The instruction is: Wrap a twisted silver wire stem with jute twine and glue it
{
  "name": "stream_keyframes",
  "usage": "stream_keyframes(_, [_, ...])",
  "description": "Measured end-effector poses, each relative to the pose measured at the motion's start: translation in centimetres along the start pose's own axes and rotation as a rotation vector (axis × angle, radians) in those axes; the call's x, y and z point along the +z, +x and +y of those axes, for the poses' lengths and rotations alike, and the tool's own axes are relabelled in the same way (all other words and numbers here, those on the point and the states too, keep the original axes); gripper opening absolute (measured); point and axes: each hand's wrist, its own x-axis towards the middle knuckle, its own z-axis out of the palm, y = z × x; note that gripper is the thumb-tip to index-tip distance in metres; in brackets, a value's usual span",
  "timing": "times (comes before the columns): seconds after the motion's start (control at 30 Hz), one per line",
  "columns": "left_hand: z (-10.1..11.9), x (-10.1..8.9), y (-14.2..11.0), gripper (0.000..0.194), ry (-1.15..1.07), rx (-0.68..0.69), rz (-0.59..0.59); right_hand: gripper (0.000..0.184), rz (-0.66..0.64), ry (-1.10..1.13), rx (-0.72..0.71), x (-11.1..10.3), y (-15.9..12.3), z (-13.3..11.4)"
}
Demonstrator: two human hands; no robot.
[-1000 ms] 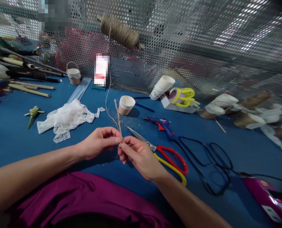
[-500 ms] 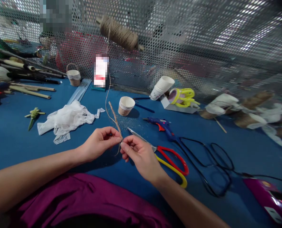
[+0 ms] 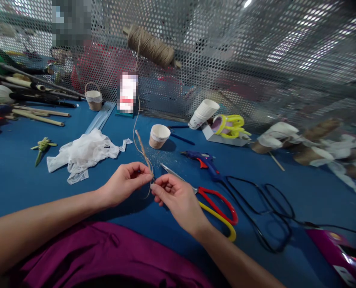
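In the middle of the head view, my left hand (image 3: 124, 181) pinches the lower part of a thin twine-wrapped stem (image 3: 143, 149) between thumb and fingertips. My right hand (image 3: 179, 201) is closed right beside it, thumb and fingers pinched at the stem's lower end, on what looks like the twine. A strand of twine (image 3: 138, 114) runs down to the stem from a spool (image 3: 151, 46) hung by the mesh. A loose tail of it curves below my fingertips. Scissors (image 3: 215, 200) with red and yellow handles lie partly behind my right hand. A paper cup (image 3: 159, 137) stands just beyond the stem.
On the blue table (image 3: 130, 248) lie white lace (image 3: 85, 154), a green knotted piece (image 3: 43, 148), a blue glue gun (image 3: 206, 162) with a looping cord, and a small basket (image 3: 94, 100). Stacked cups (image 3: 203, 114), yellow-handled scissors (image 3: 233, 125) and wrapped cups (image 3: 269, 142) stand right.
My right fingertips have drawn slightly down and away from the left ones, leaving a small gap. My left hand keeps its pinch on the stem. The view has tilted slightly.
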Motion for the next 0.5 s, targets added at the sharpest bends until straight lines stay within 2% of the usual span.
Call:
stream_keyframes(0.13, [-0.05,0.02,0.01,0.017,-0.033,-0.018,0.015,0.010,-0.026,0.042,0.008,-0.06,-0.03,0.06])
stream_keyframes(0.5, [0.06,-0.20,-0.21,0.020,-0.230,-0.038,-0.112,0.020,-0.247,0.467,0.130,-0.27,-0.21,0.24])
